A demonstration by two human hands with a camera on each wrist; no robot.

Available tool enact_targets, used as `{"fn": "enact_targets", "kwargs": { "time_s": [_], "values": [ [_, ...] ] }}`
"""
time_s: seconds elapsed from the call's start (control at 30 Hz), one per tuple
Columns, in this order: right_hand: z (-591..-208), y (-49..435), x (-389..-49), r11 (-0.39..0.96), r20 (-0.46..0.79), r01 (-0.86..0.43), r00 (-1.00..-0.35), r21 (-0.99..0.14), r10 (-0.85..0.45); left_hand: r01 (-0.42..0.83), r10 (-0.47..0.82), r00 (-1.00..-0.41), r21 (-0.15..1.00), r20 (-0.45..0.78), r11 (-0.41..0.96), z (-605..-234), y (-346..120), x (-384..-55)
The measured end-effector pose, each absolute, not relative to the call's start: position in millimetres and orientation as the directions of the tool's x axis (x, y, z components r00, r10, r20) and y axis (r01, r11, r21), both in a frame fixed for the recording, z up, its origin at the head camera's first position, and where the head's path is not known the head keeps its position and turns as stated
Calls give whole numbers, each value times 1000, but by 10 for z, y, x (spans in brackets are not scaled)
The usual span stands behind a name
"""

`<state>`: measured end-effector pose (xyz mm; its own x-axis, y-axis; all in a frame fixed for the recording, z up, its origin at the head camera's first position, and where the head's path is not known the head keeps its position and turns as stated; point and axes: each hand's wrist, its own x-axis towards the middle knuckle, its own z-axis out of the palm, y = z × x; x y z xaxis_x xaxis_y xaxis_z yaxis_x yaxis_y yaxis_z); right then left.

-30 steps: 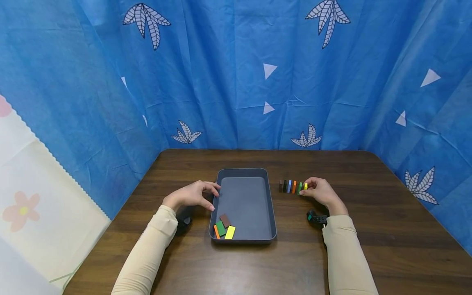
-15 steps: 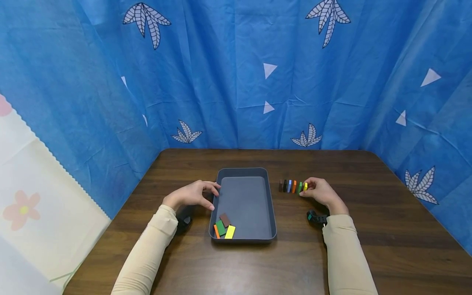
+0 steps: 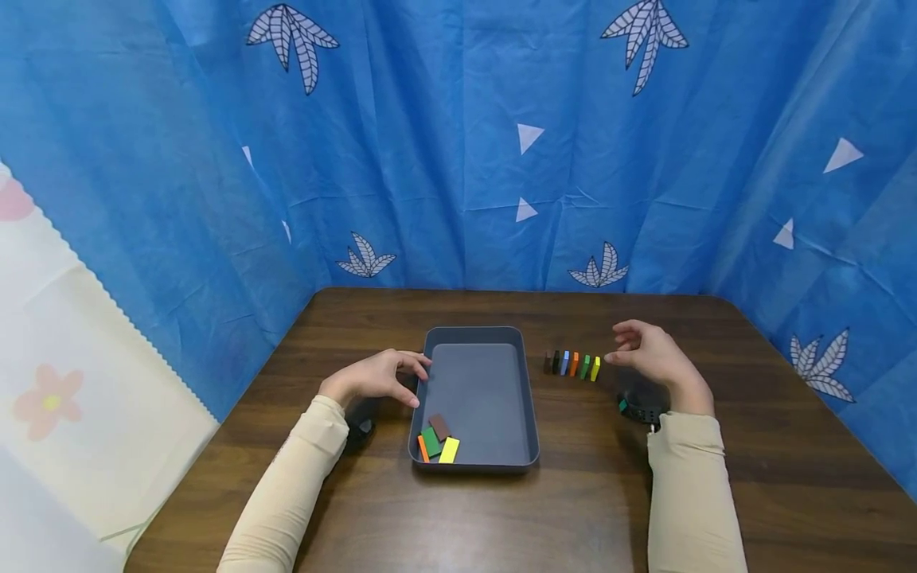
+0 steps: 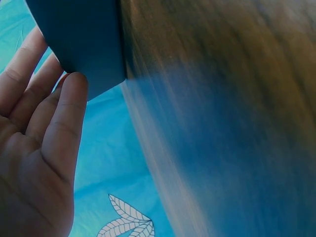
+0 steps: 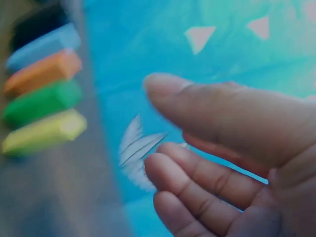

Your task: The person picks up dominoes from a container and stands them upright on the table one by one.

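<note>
A grey tray (image 3: 487, 390) stands mid-table. My left hand (image 3: 376, 377) is at its left rim, thumb and fingers spread and relaxed; in the left wrist view, the fingertips reach the tray wall (image 4: 94, 44). Right of the tray, several thin domino blocks stand on edge in a row: dark brown, black, light blue (image 3: 565, 363), orange (image 3: 574, 364), green (image 3: 585, 367) and yellow (image 3: 596, 368). My right hand (image 3: 655, 356) is just right of the yellow domino (image 5: 47, 133), apart from it, with nothing between thumb and fingers.
In the tray's near left corner lie a brown domino (image 3: 439, 427), a green one (image 3: 431, 442), an orange one (image 3: 423, 448) and a yellow one (image 3: 449, 450). A blue curtain (image 3: 458, 159) hangs behind the brown wooden table (image 3: 458, 517).
My right hand has let go of the yellow domino at the row's right end and moved right, away from it. My left hand has stayed at the tray rim.
</note>
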<state>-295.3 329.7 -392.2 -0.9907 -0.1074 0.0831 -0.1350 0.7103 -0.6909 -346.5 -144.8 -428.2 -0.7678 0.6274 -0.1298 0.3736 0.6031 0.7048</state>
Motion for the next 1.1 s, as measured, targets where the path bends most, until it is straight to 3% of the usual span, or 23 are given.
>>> {"fn": "enact_targets", "kwargs": {
  "time_s": [0.17,0.37,0.7,1.1],
  "values": [
    [-3579,2990,-2913,692,199,-247,-968,-678,-150,358,619,-775,716,-131,599,-4265,-1434,-3486],
    [-3496,2406,-2999,565,244,-417,-901,-712,-358,363,619,-775,710,-129,603,-4265,-1433,-3498],
    [-3630,1414,-3145,412,74,-529,-676,-742,-734,387,649,-752,719,-116,577,-4337,-1450,-3474],
    [-4047,1074,-3246,476,-147,-543,-539,-692,-829,380,639,-761,722,-111,578,-4305,-1431,-3461]
  ]
}}
